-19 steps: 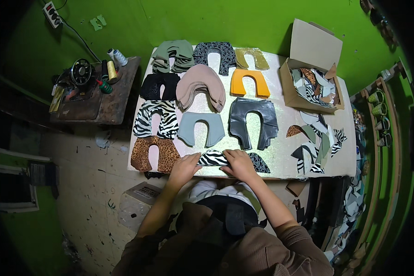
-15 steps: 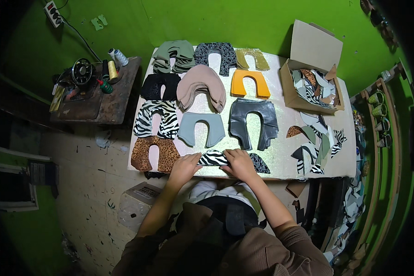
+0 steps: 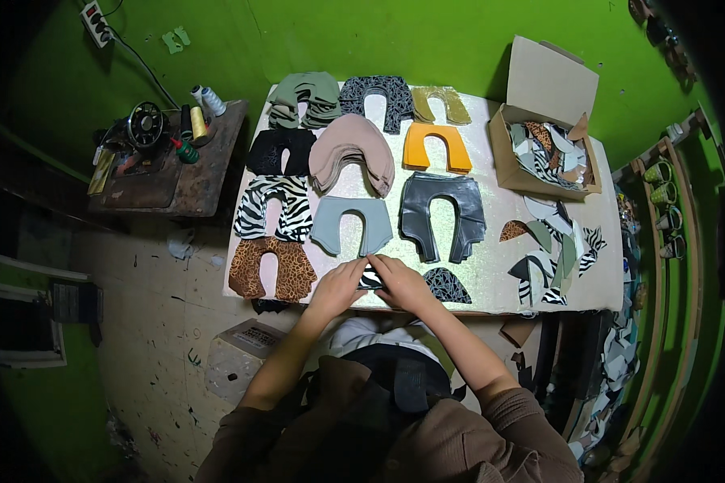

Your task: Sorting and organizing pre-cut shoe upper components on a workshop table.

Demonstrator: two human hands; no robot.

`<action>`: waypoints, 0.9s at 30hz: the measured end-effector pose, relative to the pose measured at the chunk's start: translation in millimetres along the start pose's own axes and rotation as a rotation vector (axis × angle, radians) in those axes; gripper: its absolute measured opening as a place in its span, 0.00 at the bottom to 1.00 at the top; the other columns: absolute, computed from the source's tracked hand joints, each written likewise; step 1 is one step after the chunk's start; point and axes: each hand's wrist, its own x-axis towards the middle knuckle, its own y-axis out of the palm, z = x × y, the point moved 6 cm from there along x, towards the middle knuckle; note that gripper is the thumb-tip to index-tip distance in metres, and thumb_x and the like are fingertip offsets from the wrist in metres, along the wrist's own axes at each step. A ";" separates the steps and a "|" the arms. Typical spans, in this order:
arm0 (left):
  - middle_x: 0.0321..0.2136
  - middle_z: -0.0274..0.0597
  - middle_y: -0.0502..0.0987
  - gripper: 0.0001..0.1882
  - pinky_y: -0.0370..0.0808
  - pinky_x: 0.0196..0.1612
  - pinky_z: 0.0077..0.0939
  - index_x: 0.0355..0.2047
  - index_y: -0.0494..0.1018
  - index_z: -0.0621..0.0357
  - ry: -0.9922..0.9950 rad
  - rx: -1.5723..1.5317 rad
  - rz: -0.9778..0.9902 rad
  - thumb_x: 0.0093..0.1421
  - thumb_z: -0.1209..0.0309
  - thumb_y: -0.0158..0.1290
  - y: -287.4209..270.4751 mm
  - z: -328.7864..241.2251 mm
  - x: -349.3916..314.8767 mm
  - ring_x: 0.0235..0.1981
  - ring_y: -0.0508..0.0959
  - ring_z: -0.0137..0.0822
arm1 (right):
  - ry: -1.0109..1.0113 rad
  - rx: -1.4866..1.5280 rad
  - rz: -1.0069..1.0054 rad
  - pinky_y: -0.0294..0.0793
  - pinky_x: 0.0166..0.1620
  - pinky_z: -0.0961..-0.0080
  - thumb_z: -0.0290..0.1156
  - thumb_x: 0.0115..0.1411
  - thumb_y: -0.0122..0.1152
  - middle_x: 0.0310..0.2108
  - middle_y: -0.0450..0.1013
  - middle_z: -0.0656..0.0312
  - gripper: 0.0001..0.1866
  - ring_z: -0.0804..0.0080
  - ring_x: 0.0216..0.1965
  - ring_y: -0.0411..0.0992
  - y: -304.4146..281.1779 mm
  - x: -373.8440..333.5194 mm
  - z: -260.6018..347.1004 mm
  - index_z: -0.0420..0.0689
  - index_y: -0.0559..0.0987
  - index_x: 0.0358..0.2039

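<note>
At the table's front edge, my left hand (image 3: 338,288) and my right hand (image 3: 401,283) hold a zebra-print half-round piece (image 3: 370,278) between them. Their fingertips nearly meet over its top, so only a narrow black-and-white strip shows. Just right of my right hand lies a black half-round piece with pale lines (image 3: 446,286). Beyond my fingers are stacks of U-shaped pieces: grey-blue (image 3: 330,224), glossy black (image 3: 411,209) and leopard-print (image 3: 246,270).
More U-shaped stacks, including pink (image 3: 338,149) and orange (image 3: 417,149), cover the table's far side. Loose offcuts (image 3: 568,253) lie at the right, below an open cardboard box (image 3: 503,153) of scraps. A sewing machine (image 3: 145,129) stands on a wooden table at left.
My hands have drawn together over the zebra-print piece, the right one moving left. More of the piece is now covered, and the black half-round piece beside it is more exposed.
</note>
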 end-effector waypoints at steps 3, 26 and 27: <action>0.47 0.46 0.69 0.34 0.71 0.46 0.32 0.53 0.60 0.62 0.004 0.015 0.024 0.47 0.66 0.60 2.4 1.9 3.0 0.48 0.71 0.44 | -0.027 -0.007 0.012 0.72 0.46 0.66 0.28 0.43 0.66 0.48 0.66 0.54 0.40 0.56 0.46 0.67 3.8 0.7 -6.9 0.41 0.60 0.58; 0.49 0.51 0.69 0.37 0.69 0.50 0.36 0.58 0.58 0.61 -0.008 -0.033 0.013 0.51 0.61 0.58 -14.0 4.8 -6.5 0.50 0.70 0.48 | -0.084 0.004 -0.001 0.66 0.54 0.66 0.35 0.49 0.64 0.55 0.61 0.49 0.38 0.54 0.54 0.63 -13.3 -15.9 -11.7 0.39 0.59 0.58; 0.51 0.52 0.68 0.37 0.68 0.52 0.36 0.58 0.58 0.62 0.021 -0.005 -0.048 0.51 0.59 0.57 -18.6 1.1 -7.5 0.52 0.68 0.48 | -0.125 -0.028 -0.061 0.64 0.57 0.67 0.37 0.50 0.63 0.58 0.59 0.50 0.38 0.56 0.58 0.60 -16.1 -18.0 -8.7 0.39 0.59 0.59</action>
